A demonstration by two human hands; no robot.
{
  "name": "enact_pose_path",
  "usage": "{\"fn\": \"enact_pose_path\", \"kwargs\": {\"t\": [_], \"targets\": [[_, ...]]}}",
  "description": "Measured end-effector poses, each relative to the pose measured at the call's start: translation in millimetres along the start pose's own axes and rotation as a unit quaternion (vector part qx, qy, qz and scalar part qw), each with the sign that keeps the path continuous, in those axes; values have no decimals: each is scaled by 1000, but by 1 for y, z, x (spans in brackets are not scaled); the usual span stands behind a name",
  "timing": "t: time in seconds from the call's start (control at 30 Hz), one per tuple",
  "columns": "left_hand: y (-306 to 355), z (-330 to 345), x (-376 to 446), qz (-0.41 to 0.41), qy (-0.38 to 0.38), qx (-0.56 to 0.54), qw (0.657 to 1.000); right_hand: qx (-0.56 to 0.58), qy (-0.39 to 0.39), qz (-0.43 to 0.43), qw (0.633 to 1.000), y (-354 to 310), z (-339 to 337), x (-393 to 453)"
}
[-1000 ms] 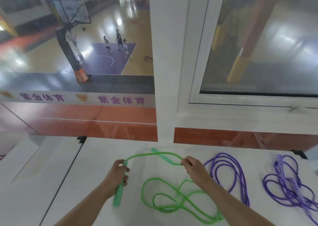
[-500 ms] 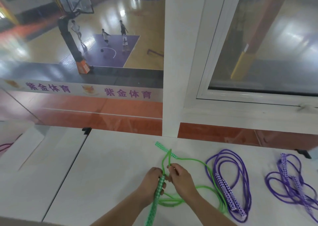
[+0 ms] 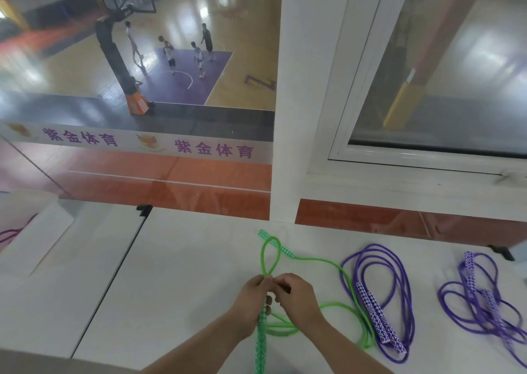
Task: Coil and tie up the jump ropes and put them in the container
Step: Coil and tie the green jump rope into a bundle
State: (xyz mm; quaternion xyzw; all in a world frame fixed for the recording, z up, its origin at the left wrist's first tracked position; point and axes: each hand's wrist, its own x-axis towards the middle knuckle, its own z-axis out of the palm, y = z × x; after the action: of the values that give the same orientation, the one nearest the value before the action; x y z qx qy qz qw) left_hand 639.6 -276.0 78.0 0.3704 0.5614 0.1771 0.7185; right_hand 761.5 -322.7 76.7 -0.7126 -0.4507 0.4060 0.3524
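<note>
Green jump rope (image 3: 346, 281), one loop on the white table (image 3: 176, 274): we grip its handle in our left hand (image 3: 252, 302), right hand (image 3: 296, 298) pinching the crossing; a slackened pinch would likely spring the loop open.

I have both bare forearms reaching forward from the bottom of the view, converging toward the middle. My left hand (image 3: 251, 302) is curled into a fist, thumb side up, gripping the checkered green plastic handle of a bright green jump rope (image 3: 261, 342) and holding it upright. My right hand (image 3: 296, 296) sits just beside it, knuckles up, fingertips bent inward and pinching the rope cord right at the top of the left fist. The two hands touch at the thumbs.
</note>
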Motion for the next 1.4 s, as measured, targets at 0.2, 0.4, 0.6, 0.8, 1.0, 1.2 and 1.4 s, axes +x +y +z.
{"fn": "enact_pose_path", "kwargs": {"t": [0.2, 0.4, 0.6, 0.8, 1.0, 1.2, 1.4], "targets": [[14, -9, 11, 14, 69, -52, 996, -64, -54, 4, 996, 14, -13, 2], [20, -10, 12, 16, 29, -96, 995, -88, -58, -21, 994, 19, -19, 3], [6, 8, 7, 22, 22, -41, 999, -74, -50, 10, 996, 12, -8, 7], [25, -18, 19, 17, 106, -136, 985, -122, -107, 12, 987, 26, -30, 7], [53, -76, 32, 24, 145, -208, 967, -104, -75, -4, 992, 37, -61, 5], [24, -51, 20, 21, 83, -20, 996, -53, -103, -3, 993, 14, -43, 3], [9, -18, 6, -16, 55, -34, 998, 107, -74, 72, 989, 2, -27, 4]]}}
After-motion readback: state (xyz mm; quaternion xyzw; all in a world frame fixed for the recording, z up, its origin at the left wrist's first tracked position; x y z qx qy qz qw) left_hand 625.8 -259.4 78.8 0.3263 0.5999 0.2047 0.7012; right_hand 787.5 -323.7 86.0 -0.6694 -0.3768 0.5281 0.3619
